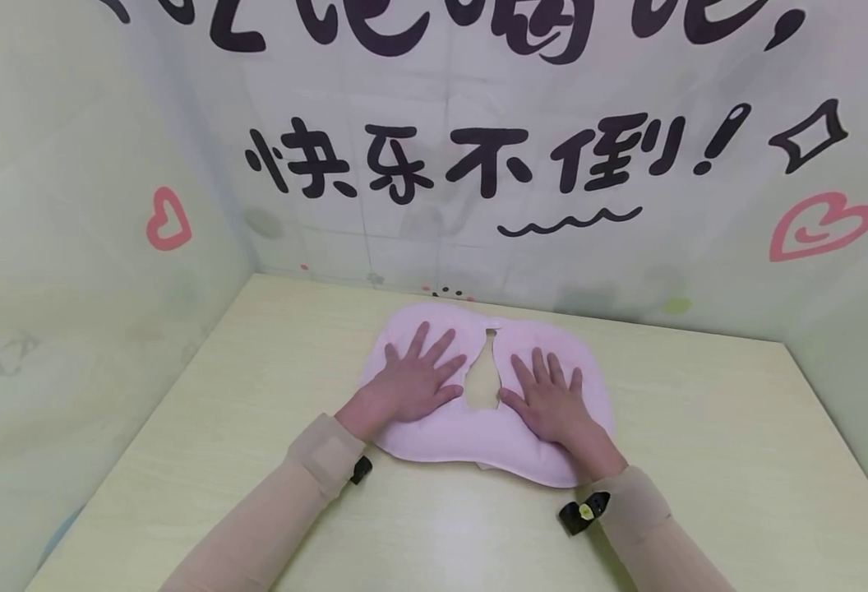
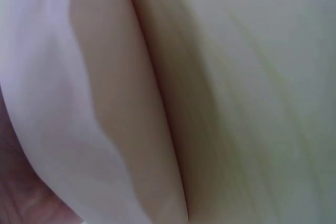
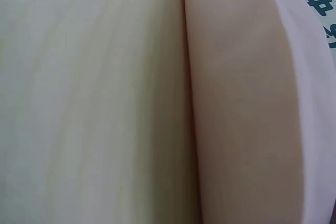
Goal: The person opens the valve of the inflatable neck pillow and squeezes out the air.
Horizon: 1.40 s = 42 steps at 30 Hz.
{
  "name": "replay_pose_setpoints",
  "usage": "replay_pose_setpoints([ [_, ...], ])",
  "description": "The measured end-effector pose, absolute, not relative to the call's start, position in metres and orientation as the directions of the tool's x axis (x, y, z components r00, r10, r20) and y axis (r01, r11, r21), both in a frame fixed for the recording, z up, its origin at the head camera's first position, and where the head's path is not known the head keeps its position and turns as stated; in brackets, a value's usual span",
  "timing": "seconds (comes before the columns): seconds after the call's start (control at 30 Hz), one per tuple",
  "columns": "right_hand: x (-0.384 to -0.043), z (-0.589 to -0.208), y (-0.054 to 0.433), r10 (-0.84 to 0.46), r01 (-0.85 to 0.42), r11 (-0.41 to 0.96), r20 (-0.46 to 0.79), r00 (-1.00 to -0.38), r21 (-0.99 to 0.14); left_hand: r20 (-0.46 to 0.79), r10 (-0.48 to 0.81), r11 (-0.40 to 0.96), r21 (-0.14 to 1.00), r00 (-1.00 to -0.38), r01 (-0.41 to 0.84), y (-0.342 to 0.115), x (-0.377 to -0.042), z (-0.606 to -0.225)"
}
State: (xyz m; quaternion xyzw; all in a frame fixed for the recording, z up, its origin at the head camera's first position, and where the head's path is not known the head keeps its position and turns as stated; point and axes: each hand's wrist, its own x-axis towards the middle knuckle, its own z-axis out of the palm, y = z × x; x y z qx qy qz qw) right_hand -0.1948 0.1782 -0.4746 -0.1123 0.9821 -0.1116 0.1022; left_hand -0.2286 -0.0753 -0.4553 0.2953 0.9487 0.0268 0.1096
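Observation:
A pink cushion [image 1: 441,440] lies flat on the table, with a bottle-shaped gap through its middle where the tabletop shows. On its left half rests my left hand [image 1: 415,380], fingers straight and spread, thumb beside the gap. My right hand [image 1: 552,403] lies on the right half with its fingers extended and its thumb tip at the gap's edge. Close up in the left wrist view, the cushion's side [image 2: 121,87] meets the table, and part of the hand shows at the lower left. The right wrist view shows the cushion's other side [image 3: 247,103] against the tabletop.
The pale wooden table [image 1: 722,460] runs back to a white sheet [image 1: 419,255] printed with black characters and pink hearts. Another sheet [image 1: 71,271] hangs along the left side. Small black devices sit at both wrists, including one [image 1: 584,513] at the right cuff.

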Motion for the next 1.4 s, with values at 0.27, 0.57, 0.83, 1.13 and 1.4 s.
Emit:
replay_pose_setpoints([
  [0.27, -0.192, -0.473, 0.178, -0.271, -0.239, 0.941, -0.110, -0.956, -0.237, -0.149, 0.577, 0.808, 0.248, -0.803, 0.535, -0.078, -0.231, -0.457],
  [0.57, -0.167, -0.456, 0.173, -0.329, -0.337, 0.914, 0.074, -0.941, -0.225, -0.040, 0.630, 0.753, 0.278, -0.776, 0.597, -0.077, -0.214, -0.444],
  [0.83, -0.149, -0.459, 0.165, -0.385, -0.391, 0.901, 0.072, -0.920, -0.186, -0.066, 0.667, 0.731, 0.250, -0.742, 0.635, -0.067, -0.190, -0.448],
  [1.13, -0.143, -0.473, 0.168, -0.384, -0.374, 0.916, -0.046, -0.922, -0.144, -0.170, 0.597, 0.802, 0.145, -0.784, 0.579, -0.061, -0.183, -0.463],
  [1.4, -0.144, -0.475, 0.171, -0.384, -0.368, 0.920, -0.118, -0.916, -0.134, -0.241, 0.573, 0.818, 0.102, -0.784, 0.566, -0.058, -0.179, -0.457],
])
